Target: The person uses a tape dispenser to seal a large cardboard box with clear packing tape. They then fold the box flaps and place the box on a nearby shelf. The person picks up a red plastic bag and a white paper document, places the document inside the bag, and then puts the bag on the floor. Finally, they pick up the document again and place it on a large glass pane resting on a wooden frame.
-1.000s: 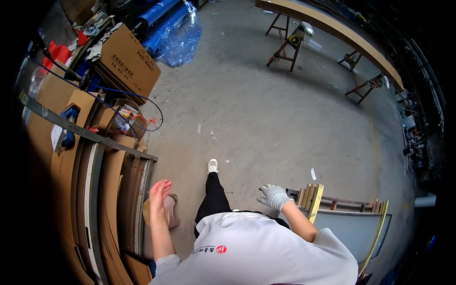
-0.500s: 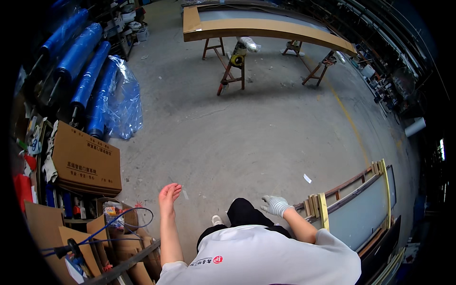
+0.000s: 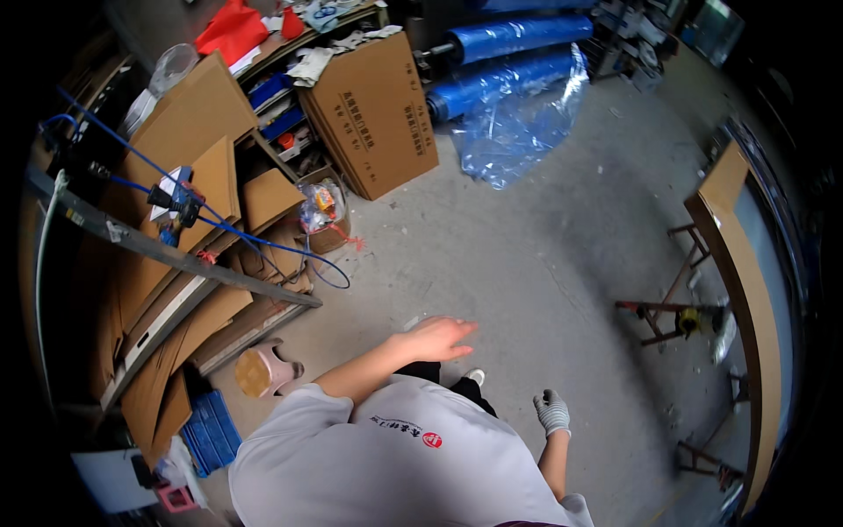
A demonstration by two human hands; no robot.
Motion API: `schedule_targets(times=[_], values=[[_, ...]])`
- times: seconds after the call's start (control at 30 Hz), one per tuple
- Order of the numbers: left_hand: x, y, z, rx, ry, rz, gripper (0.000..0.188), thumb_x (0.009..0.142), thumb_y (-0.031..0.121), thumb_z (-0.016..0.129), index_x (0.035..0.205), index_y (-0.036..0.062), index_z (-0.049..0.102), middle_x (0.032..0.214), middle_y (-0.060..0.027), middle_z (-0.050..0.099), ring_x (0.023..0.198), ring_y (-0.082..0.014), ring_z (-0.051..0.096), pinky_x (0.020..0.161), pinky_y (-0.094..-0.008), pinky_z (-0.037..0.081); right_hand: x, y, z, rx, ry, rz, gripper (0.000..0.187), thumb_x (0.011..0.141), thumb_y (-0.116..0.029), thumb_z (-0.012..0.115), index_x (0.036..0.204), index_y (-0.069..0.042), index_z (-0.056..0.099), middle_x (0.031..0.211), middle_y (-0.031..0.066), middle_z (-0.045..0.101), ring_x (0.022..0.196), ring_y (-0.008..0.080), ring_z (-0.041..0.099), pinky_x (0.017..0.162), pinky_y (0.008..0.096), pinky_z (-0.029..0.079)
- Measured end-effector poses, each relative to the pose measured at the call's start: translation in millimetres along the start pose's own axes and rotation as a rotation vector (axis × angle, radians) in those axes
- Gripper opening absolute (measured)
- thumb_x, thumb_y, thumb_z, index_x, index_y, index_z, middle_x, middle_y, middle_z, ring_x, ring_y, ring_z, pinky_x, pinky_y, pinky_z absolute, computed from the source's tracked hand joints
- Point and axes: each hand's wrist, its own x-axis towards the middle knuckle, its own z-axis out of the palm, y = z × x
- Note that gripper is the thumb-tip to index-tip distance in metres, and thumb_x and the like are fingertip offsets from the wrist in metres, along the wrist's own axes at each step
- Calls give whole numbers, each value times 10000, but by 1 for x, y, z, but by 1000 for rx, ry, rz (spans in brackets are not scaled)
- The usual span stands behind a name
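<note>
My bare left hand [image 3: 439,338] is held out in front of my body, above the concrete floor. Its fingers are stretched out and nothing is in them. Lower and to the right hangs my right hand [image 3: 551,413], in a striped white-grey glove. Its fingers are loosely bent, with the thumb apart, and no object shows in it. Neither hand touches anything. Nearest to the left hand on its left side are a pinkish stool [image 3: 268,369] with a tan seat and the end of a grey metal bar [image 3: 219,270].
Flat cardboard [image 3: 204,329] leans on a rack at left, with a blue hose [image 3: 263,239] looped over it. Beyond stand a large carton [image 3: 378,123] and blue film rolls [image 3: 518,39] with loose plastic. At right, a long cardboard-edged panel [image 3: 746,307] rests on trestles [image 3: 672,321].
My view has turned left: the rack, carton and rolls moved toward the middle, and the panel went to the right edge. My left arm now reaches across my front; the right arm hangs lower.
</note>
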Motion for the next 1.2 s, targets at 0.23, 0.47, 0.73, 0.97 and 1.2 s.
schedule_targets(times=[0.23,0.47,0.73,0.97,1.2], values=[[-54,-116,-68,27,106,-691,531,812,409,541,1148,0,506,1028,-201,591,979,-346,554,814,-426,454,173,-145,-107,-297,39,-322,487,810,-420,559,1166,-91,514,1092,149,599,991,313,578,841,411,465],[-39,-236,-158,-60,292,-842,539,796,447,538,1091,-3,549,969,-220,610,927,-358,578,793,-431,459,260,-294,-126,-277,-132,-468,501,796,-417,587,1167,-88,516,1059,161,609,965,320,587,835,414,466],[46,-330,-334,-28,516,-951,493,806,436,532,1050,9,571,923,-192,628,881,-352,595,738,-441,469,369,-384,-194,-428,-143,-338,515,778,-403,613,1167,-78,526,1075,145,616,995,318,584,852,407,462],[72,-452,-457,-123,974,-1160,489,768,441,599,1011,18,612,935,-183,635,875,-343,603,755,-415,479,518,-521,-236,-579,-129,-475,502,775,-387,614,1164,-82,528,1089,152,608,1009,338,572,854,417,462],[28,-519,-572,138,1428,-1292,656,657,438,735,1057,-52,559,963,-200,611,932,-317,590,841,-371,459,584,-756,-307,-452,-96,-826,395,793,-335,617,1095,-84,572,987,143,642,900,320,614,777,402,481]])
